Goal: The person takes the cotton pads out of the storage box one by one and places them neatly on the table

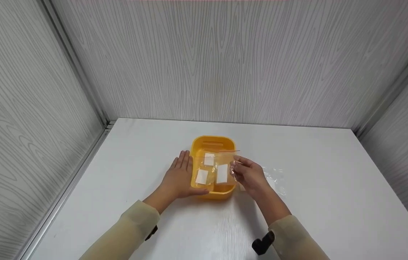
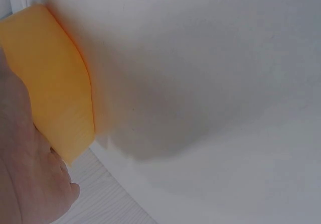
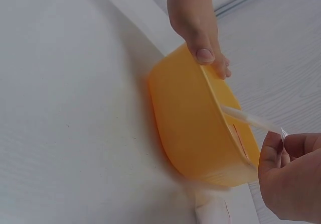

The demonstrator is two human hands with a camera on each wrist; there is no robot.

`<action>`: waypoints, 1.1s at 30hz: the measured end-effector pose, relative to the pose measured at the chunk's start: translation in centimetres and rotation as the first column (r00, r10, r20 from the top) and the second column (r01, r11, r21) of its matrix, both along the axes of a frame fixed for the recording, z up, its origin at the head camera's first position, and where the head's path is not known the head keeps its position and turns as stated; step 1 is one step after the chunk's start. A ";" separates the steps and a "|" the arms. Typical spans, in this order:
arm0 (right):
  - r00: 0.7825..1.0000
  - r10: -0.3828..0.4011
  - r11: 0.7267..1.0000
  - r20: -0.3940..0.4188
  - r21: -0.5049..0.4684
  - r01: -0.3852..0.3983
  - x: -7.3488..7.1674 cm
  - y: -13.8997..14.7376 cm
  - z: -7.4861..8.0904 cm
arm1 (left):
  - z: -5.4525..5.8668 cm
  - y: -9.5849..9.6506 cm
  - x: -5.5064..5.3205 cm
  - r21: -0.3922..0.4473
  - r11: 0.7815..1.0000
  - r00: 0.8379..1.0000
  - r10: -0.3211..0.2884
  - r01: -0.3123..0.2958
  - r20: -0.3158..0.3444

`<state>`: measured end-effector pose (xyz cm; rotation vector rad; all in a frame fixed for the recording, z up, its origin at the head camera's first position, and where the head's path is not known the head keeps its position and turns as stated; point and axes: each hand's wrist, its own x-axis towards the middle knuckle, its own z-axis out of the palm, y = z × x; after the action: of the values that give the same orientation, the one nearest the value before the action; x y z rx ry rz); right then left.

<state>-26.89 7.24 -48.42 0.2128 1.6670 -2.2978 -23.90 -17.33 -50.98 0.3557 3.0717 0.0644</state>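
we see the main risk in the clear bag (image 1: pixel 222 174) that the right hand (image 1: pixel 250 177) pinches by its edge between thumb and fingers, over the right part of the yellow tub (image 1: pixel 222 196): such thin film could cling to the fingers or snag on the rim, and so come down crooked. the left hand (image 1: pixel 180 180) has its fingers straight and grips nothing, lying along the tub's left wall with its thumb on the near rim; if it pressed too hard, we judge the light tub might slide or tip. inside the tub we make out clear packaging with two white labels (image 1: pixel 202 177), though we cannot tell how many bags that is. more clear plastic (image 1: pixel 276 180) lies on the table (image 1: pixel 319 202), just beyond the right hand.
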 end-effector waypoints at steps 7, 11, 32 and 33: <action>1.000 -0.014 0.999 0.026 0.034 0.013 -0.1 0.8 0.2 | 0.1 0.0 0.0 -0.003 1.000 1.000 -0.002 0.002 0.008; 0.999 -0.020 0.999 0.030 0.046 0.019 -0.2 1.2 0.2 | 0.1 0.1 -0.1 0.002 1.000 1.000 -0.009 0.009 0.004; 0.999 -0.039 0.999 0.027 -0.005 0.039 0.0 3.1 0.3 | 0.0 0.0 0.0 0.008 1.000 1.000 -0.007 0.007 0.029; 0.999 -0.040 0.999 0.030 -0.003 0.040 0.0 3.2 0.3 | 0.1 0.0 0.0 0.009 1.000 1.000 -0.006 0.005 0.030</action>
<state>-26.91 10.43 -48.14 0.2808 1.6585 -2.3149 -23.91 -17.30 -50.87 0.3603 3.0421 0.0828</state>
